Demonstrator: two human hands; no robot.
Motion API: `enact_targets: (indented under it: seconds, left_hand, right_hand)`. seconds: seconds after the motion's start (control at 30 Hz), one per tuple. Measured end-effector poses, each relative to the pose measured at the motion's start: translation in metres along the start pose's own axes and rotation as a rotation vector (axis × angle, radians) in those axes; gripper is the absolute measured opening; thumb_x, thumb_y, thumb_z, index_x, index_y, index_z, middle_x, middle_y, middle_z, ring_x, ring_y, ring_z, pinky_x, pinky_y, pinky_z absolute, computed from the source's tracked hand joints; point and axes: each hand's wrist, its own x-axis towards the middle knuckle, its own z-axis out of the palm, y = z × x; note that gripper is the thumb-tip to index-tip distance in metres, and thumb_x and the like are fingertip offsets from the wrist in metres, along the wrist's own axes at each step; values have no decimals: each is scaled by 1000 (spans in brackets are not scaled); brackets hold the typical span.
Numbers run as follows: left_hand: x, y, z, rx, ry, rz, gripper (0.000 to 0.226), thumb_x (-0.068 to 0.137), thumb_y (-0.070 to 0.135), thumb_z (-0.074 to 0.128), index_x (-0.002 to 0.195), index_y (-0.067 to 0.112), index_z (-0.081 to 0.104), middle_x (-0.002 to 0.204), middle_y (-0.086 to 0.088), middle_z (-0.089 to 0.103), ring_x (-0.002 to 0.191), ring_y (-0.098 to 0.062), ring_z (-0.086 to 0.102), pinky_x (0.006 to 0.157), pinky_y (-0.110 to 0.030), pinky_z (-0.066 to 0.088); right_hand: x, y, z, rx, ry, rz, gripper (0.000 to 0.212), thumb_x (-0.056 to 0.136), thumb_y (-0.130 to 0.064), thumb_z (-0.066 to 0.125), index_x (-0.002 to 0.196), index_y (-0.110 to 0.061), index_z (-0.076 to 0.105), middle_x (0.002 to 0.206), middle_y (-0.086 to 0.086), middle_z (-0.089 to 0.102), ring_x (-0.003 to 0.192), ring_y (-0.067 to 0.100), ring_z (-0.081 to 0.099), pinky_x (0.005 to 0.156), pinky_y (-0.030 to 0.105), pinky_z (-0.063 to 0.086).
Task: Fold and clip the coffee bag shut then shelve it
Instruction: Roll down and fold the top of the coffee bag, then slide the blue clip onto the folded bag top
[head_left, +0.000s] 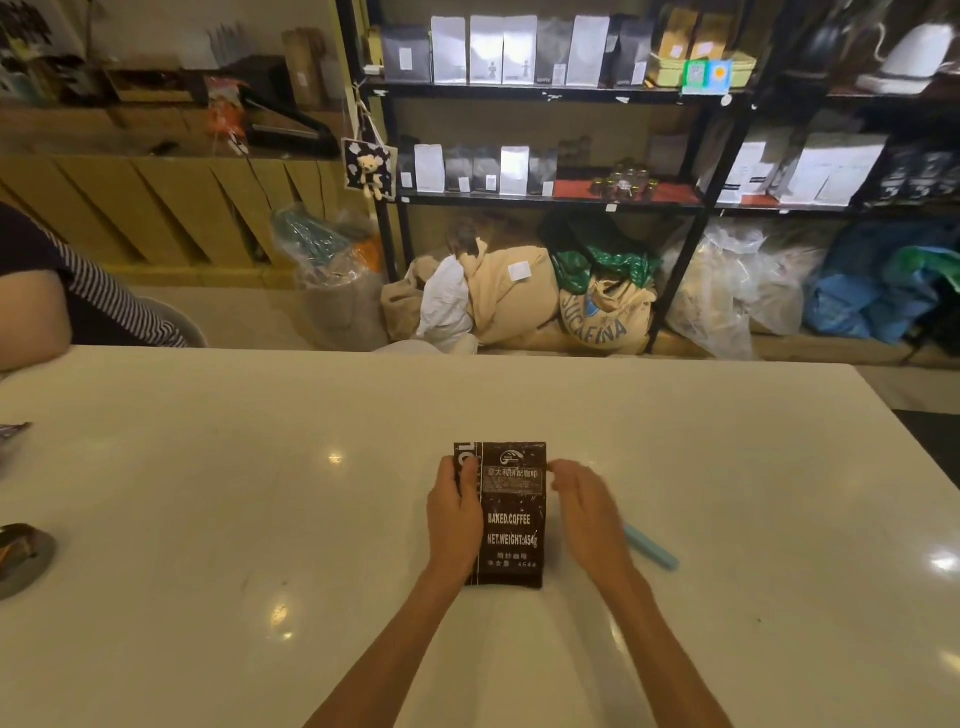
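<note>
A dark brown coffee bag (511, 519) with white print lies flat on the white table (260, 519), its top end pointing away from me. My left hand (453, 512) rests on the bag's left edge, thumb over the front near the top. My right hand (589, 512) hovers just beside the bag's right edge with the fingers apart, holding nothing. A light blue clip (652, 546) lies on the table just right of my right hand, partly hidden by it.
Black metal shelves (550, 200) stand beyond the table, stocked with white, grey and black bags and jars. Sacks (602, 312) lie on the floor under them. Another person's arm (31, 312) shows at the left edge. A dark object (23, 558) sits at the table's left.
</note>
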Motion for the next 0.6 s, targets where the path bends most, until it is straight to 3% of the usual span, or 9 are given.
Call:
enact_targets:
  seconds: [0.07, 0.1, 0.23, 0.3, 0.4, 0.5, 0.6]
  left_hand:
    - [2, 1, 0, 10, -12, 19, 17, 103, 35, 41, 91, 28, 51, 81, 6, 69, 69, -4, 69, 56, -24, 56]
    - [3, 2, 0, 11, -13, 22, 12, 103, 34, 41, 98, 29, 51, 85, 7, 70, 73, -7, 71, 59, -27, 58]
    - [7, 1, -1, 3, -52, 71, 24, 106, 24, 39, 127, 33, 35, 93, 2, 69, 72, -16, 72, 59, -36, 61]
    - [7, 2, -5, 39, -100, 140, 24, 106, 15, 36, 122, 34, 38, 92, 0, 66, 72, -24, 70, 59, -44, 61]
    - [9, 2, -10, 135, -187, 210, 36, 98, -9, 37, 96, 23, 55, 100, -6, 57, 90, -28, 64, 72, -52, 60]
    - [11, 6, -15, 84, -297, 188, 43, 95, -13, 40, 83, 25, 57, 106, -6, 49, 102, -28, 59, 77, -47, 62]
    - [15, 4, -20, 47, -407, 163, 39, 101, -7, 37, 90, 24, 58, 112, -2, 45, 106, -24, 58, 79, -36, 62]
  right_hand:
    - [-1, 25, -38, -293, 142, -116, 17, 96, -34, 58, 107, -24, 67, 96, -5, 67, 94, 19, 59, 81, 34, 48]
    - [-4, 38, -55, -402, 155, -124, 22, 91, -33, 65, 110, -23, 68, 98, -2, 66, 96, 21, 57, 81, 36, 47]
    - [-22, 70, -81, -641, -37, -103, 35, 83, -28, 77, 115, -20, 69, 104, 2, 67, 99, 27, 56, 80, 36, 47]
    - [-26, 74, -80, -599, -59, -130, 24, 88, -21, 72, 112, -17, 70, 103, 3, 68, 98, 27, 60, 79, 34, 47]
    - [-27, 58, -84, -254, 68, -118, 17, 93, -15, 65, 107, -24, 65, 100, -3, 65, 91, 11, 63, 74, 24, 47]
    - [-28, 20, -81, -29, 70, -282, 25, 91, -15, 63, 106, -36, 61, 97, -6, 64, 85, 7, 65, 69, 11, 50]
    - [-23, -14, -70, 1, 74, -394, 26, 89, -3, 65, 108, -21, 66, 97, 1, 64, 79, 13, 66, 69, 22, 55]
